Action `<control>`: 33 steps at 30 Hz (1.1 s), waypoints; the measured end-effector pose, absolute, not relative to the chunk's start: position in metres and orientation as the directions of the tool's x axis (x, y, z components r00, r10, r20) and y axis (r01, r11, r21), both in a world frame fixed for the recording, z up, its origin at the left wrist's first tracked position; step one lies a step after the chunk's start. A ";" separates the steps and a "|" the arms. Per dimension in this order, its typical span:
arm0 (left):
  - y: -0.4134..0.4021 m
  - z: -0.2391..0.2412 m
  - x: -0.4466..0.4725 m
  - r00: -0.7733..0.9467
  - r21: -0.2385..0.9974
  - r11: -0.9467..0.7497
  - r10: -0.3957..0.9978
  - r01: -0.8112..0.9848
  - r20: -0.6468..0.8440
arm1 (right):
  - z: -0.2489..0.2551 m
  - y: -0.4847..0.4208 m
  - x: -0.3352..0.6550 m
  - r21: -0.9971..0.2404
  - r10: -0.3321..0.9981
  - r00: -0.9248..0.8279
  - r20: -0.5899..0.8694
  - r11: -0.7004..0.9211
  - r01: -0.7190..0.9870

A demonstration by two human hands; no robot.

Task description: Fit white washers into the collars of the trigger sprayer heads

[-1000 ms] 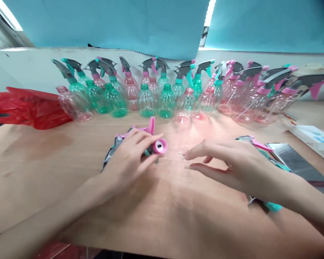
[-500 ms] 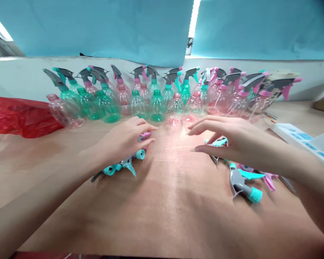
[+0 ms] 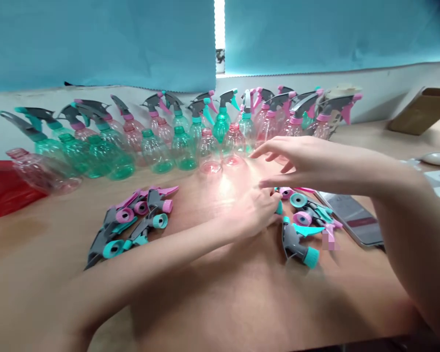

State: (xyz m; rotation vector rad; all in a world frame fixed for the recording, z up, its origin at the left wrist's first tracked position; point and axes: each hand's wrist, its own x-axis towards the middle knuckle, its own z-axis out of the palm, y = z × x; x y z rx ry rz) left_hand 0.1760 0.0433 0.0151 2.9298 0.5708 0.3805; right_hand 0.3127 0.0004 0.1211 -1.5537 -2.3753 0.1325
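My left hand (image 3: 251, 212) reaches across to the loose trigger spray heads on the right, its fingers bent round a teal-collared spray head (image 3: 279, 208) that is mostly hidden. Above it, my right hand (image 3: 293, 159) hovers open, fingers apart and nothing in them, in front of the bottles. A grey and teal spray head (image 3: 297, 244) lies just right of my left hand. Pink-collared ones, such as this spray head (image 3: 302, 218), lie behind it. On the left, a second pile holds several spray heads (image 3: 113, 248) with pink and teal collars.
Along the wall stand clear green bottles (image 3: 183, 151) and pink bottles (image 3: 209, 154), some open-necked, others topped with spray heads. A red plastic bag (image 3: 3, 190) lies at far left. To the right are a phone (image 3: 352, 220) and a brown box (image 3: 421, 110).
My left hand has gone from the left pile across to the right one, uncovering the left spray heads. My right hand stays open above the right pile. The view has turned rightward.
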 end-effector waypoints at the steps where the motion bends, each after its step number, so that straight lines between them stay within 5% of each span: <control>1: 0.045 0.013 0.179 0.900 0.178 -0.921 0.381 0.347 0.213 | 0.121 0.001 0.314 -0.238 0.912 -0.375 0.165 0.406 0.882; 8: 0.055 0.014 0.148 0.869 0.217 -0.895 0.436 0.391 0.232 | 0.119 0.005 0.313 -0.242 0.931 -0.351 -0.103 0.319 0.916; 16: 0.020 0.018 0.062 0.707 0.384 -0.762 0.638 0.521 0.307 | 0.097 0.015 0.281 -0.279 0.852 -0.507 0.133 0.523 0.806; 23: 0.003 0.002 0.029 0.566 0.653 -0.591 0.772 0.473 0.288 | 0.077 -0.004 0.246 -0.473 0.801 -0.594 0.071 0.552 0.687; 33: 0.003 -0.001 0.025 0.565 0.726 -0.581 0.760 0.368 0.322 | 0.068 0.001 0.228 -0.468 0.757 -0.652 0.045 0.593 0.656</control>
